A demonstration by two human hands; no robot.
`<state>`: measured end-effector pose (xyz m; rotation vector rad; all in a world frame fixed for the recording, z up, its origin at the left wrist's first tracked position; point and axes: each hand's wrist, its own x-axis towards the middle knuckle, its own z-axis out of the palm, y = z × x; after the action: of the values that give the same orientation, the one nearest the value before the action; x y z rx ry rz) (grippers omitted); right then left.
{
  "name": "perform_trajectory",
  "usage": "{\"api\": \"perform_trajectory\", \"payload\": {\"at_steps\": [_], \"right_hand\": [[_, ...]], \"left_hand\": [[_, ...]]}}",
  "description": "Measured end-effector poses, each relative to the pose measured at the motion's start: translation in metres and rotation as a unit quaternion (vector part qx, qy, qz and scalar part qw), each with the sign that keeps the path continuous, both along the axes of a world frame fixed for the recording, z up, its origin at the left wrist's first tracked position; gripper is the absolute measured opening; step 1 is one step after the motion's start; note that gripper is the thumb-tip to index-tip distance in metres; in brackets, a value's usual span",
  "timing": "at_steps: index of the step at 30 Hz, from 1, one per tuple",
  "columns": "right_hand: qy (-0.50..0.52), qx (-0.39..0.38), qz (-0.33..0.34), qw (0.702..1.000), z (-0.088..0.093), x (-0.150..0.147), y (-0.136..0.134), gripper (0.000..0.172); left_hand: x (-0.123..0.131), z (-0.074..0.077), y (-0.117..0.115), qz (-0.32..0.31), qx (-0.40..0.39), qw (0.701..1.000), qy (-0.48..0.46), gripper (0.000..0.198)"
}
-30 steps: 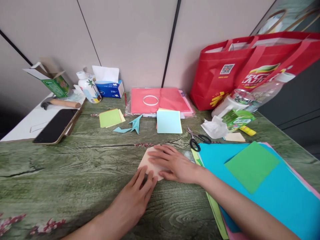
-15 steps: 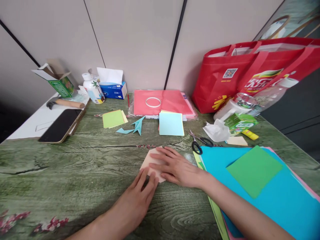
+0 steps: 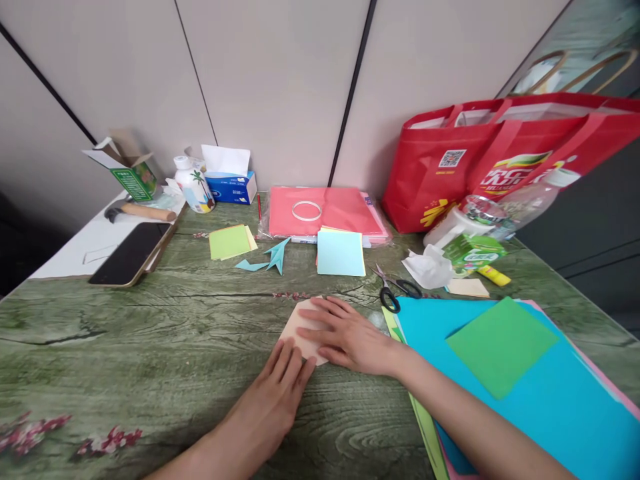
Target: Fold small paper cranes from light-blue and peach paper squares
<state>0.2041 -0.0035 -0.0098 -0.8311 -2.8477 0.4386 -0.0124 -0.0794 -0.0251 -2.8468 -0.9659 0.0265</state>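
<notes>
A pale peach folded paper [image 3: 299, 324] lies flat on the green wood-patterned table [image 3: 190, 360]. My right hand [image 3: 350, 339] rests on its right part with fingers spread, covering much of that side. At its lower left edge, the fingertips of my left hand [image 3: 277, 393] press down, the fingers stretched out. Neither hand is wrapped round anything. Beyond the hands lie a folded blue paper piece [image 3: 278, 256] and a stack of light blue square sheets [image 3: 341, 253].
Scissors [image 3: 391, 293] lie right of my right hand. Large blue sheets [image 3: 425, 333] with a green square [image 3: 503, 348] sit under my right forearm. Behind stand a red bag [image 3: 425, 167], tissue box [image 3: 230, 188] and white bottle [image 3: 194, 187]. A phone [image 3: 131, 255] and hammer [image 3: 145, 211] lie left.
The camera view has shifted slightly. Both hands stay on the peach paper, with the left fingers shifted only a little along its lower edge.
</notes>
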Motion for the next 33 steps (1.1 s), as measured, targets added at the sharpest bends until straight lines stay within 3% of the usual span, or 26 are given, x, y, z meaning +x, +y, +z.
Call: {"api": "perform_trajectory", "payload": {"at_steps": [9,14,21,27,31,33], "right_hand": [[0.002,0.012,0.000,1.000,-0.005,0.001,0.000,0.042],[0.009,0.020,-0.002,1.000,-0.003,0.001,-0.001,0.042],[0.000,0.038,-0.051,0.998,-0.003,-0.001,-0.016,0.042],[-0.030,0.049,-0.078,0.995,0.013,-0.008,-0.028,0.043],[-0.074,0.059,-0.112,0.989,0.026,-0.023,-0.026,0.020],[-0.049,0.052,-0.107,0.992,0.028,-0.031,-0.021,0.016]], "left_hand": [[0.002,0.008,0.000,0.041,0.022,0.999,0.004,0.047],[0.003,0.003,-0.005,0.046,0.039,0.998,0.002,0.044],[-0.003,0.005,-0.006,0.064,-0.014,0.998,0.002,0.049],[-0.016,0.015,0.001,0.038,-0.021,0.999,-0.001,0.057],[-0.022,0.013,0.003,0.019,0.010,1.000,-0.018,0.054],[-0.024,0.010,0.003,0.007,0.011,1.000,-0.019,0.056]]}}
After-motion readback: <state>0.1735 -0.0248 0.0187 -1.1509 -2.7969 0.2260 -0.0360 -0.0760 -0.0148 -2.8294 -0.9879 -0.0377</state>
